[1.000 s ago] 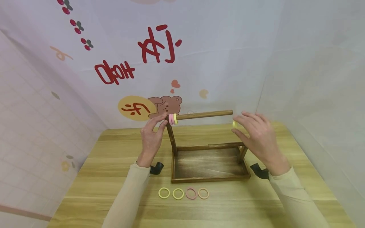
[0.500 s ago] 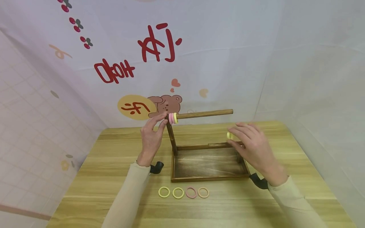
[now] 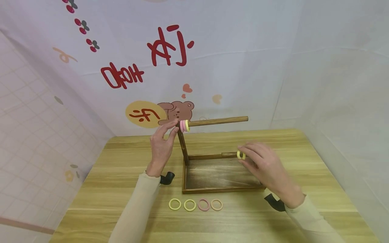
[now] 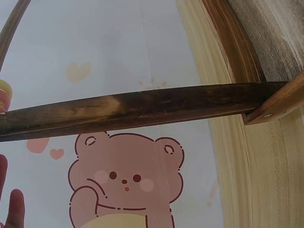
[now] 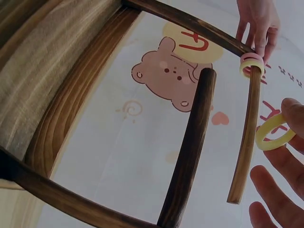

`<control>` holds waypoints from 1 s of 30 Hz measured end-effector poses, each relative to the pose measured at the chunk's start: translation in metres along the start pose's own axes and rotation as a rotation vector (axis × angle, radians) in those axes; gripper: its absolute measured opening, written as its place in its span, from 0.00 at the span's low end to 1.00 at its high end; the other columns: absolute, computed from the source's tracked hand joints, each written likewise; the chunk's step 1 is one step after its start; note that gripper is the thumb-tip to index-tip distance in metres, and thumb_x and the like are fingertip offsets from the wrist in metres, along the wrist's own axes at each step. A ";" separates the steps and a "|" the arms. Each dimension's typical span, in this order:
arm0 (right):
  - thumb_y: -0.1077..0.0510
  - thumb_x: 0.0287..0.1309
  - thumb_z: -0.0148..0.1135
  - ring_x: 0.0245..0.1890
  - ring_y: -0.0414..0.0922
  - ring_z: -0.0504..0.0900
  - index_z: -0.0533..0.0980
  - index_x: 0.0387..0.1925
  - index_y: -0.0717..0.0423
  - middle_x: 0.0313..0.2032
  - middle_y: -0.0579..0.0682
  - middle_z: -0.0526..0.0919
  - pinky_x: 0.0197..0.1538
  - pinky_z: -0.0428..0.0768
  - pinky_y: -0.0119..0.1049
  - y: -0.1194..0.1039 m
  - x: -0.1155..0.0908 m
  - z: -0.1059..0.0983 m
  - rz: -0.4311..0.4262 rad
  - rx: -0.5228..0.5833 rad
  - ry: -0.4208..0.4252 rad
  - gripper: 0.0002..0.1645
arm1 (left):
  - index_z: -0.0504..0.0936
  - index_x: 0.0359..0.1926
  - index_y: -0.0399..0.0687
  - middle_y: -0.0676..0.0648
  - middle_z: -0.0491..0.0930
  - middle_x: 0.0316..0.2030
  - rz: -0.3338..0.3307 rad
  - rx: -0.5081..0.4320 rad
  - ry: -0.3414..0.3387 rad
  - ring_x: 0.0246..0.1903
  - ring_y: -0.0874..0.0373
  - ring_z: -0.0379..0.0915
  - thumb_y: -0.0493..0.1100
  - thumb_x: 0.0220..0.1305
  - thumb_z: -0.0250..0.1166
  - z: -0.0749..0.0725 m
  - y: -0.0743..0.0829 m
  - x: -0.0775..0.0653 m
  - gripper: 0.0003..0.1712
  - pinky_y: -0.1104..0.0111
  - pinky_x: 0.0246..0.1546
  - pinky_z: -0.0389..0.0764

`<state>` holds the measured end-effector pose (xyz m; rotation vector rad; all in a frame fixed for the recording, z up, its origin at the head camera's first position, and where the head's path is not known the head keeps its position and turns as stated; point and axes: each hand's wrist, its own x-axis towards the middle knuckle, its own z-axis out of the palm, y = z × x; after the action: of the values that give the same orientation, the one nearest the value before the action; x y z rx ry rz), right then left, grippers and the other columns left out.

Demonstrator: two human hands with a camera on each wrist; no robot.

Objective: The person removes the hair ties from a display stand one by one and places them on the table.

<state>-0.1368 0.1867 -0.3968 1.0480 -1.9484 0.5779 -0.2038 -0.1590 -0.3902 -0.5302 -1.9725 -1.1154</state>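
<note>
In the head view a dark wooden rack stands on a tray base (image 3: 225, 191), with a long upper rod (image 3: 218, 121) and a shorter lower rod (image 3: 228, 155). Pink rings (image 3: 182, 126) and a yellow ring (image 3: 187, 126) hang at the upper rod's left end. My left hand (image 3: 161, 148) holds the rack's upper left corner between thumb and fingers. With thumb and finger, my right hand (image 3: 265, 165) pinches another yellow ring (image 5: 261, 137). That ring is apart from both rods in the right wrist view. The right post is largely hidden behind my right hand.
Before the tray lie two yellow rings (image 3: 175, 210), a pink ring (image 3: 204, 211) and an orange ring (image 3: 216, 210) in a row on the wooden table (image 3: 121, 189). A printed cloth (image 3: 237, 67) hangs behind the table.
My right hand has come down and left with the yellow ring, from beside the upper rod's free end to the lower rod's level. My left hand stays at the corner.
</note>
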 end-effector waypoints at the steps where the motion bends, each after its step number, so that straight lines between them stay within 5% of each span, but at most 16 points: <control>1: 0.43 0.79 0.54 0.46 0.57 0.86 0.85 0.50 0.64 0.47 0.56 0.88 0.52 0.82 0.52 -0.001 0.000 0.000 -0.002 0.004 -0.002 0.28 | 0.87 0.53 0.36 0.42 0.87 0.53 0.003 0.002 0.000 0.54 0.45 0.83 0.36 0.68 0.70 0.000 0.000 0.000 0.14 0.51 0.58 0.81; 14: 0.43 0.79 0.53 0.44 0.52 0.86 0.84 0.51 0.64 0.49 0.54 0.87 0.48 0.84 0.44 -0.015 -0.008 0.005 -0.004 0.042 -0.029 0.29 | 0.88 0.53 0.37 0.42 0.87 0.52 0.017 0.007 0.014 0.53 0.45 0.84 0.34 0.66 0.72 0.000 0.001 0.000 0.15 0.50 0.57 0.81; 30: 0.42 0.78 0.53 0.47 0.51 0.86 0.83 0.56 0.60 0.51 0.53 0.86 0.50 0.84 0.42 -0.028 -0.026 0.007 0.083 0.087 -0.169 0.28 | 0.88 0.52 0.38 0.43 0.87 0.52 0.000 -0.012 0.020 0.53 0.44 0.84 0.33 0.65 0.72 0.001 0.000 0.000 0.14 0.49 0.57 0.81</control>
<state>-0.1084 0.1780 -0.4218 1.1040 -2.1388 0.6427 -0.2043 -0.1580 -0.3902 -0.5234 -1.9499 -1.1283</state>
